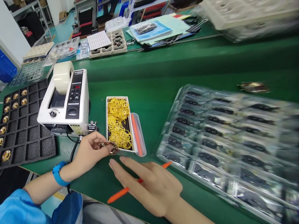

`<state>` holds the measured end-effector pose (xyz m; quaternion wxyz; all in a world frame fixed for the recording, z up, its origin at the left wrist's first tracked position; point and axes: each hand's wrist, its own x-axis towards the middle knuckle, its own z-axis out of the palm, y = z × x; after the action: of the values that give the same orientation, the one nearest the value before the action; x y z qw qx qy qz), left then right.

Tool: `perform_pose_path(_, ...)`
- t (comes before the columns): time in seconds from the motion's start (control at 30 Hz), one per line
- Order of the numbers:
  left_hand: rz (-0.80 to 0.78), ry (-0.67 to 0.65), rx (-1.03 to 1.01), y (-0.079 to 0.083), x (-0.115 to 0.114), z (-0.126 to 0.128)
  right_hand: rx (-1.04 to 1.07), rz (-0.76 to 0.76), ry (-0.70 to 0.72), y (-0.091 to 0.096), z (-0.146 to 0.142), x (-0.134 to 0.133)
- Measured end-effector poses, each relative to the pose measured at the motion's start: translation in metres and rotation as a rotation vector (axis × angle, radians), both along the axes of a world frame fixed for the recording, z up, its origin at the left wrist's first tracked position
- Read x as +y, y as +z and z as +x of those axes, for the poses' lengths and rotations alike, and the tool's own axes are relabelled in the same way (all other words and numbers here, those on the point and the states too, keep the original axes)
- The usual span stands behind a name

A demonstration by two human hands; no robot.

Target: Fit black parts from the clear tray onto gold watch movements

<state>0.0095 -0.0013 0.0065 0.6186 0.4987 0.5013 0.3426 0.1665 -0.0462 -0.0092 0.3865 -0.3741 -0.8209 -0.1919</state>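
My left hand (90, 151) pinches a small brass ring-shaped part (111, 147) just in front of a white box of yellow rings (118, 123). A blue band sits on that wrist. My right hand (149, 183) lies flat on the green table with its fingers stretched out, resting over orange tweezers (121, 193) that poke out on both sides of it. Right of this hand lies a clear plastic blister tray (224, 140) with several dark parts in its pockets.
A white tape dispenser (66, 101) stands left of the box. A black foam tray (21, 124) with several brass parts lies at far left. Trays, papers and bags crowd the back bench. A brass piece (253, 87) lies at the right.
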Motion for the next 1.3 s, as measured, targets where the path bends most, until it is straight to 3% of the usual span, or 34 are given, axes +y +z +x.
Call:
perform_pose_path(0.13, -0.183, -0.025, -0.18, -0.001, -0.005, 0.003, 0.115, -0.044, -0.208, -0.001, -0.002, 0.01)
perform_pose_path(0.3, -0.165, 0.004, -0.225, -0.002, -0.014, 0.006, 0.227, -0.165, -0.076, -0.006, 0.0, 0.016)
perform_pose_path(0.53, 0.049, 0.029, -0.111, -0.01, -0.023, 0.007, 0.177, -0.044, -0.007, -0.014, 0.002, 0.018)
perform_pose_path(0.67, 0.097, 0.046, -0.064, -0.011, -0.024, 0.007, 0.165, -0.047, 0.046, -0.014, 0.004, 0.019)
perform_pose_path(1.3, 0.2, 0.026, 0.078, -0.01, -0.026, 0.008, 0.218, -0.044, -0.031, -0.013, -0.003, 0.013)
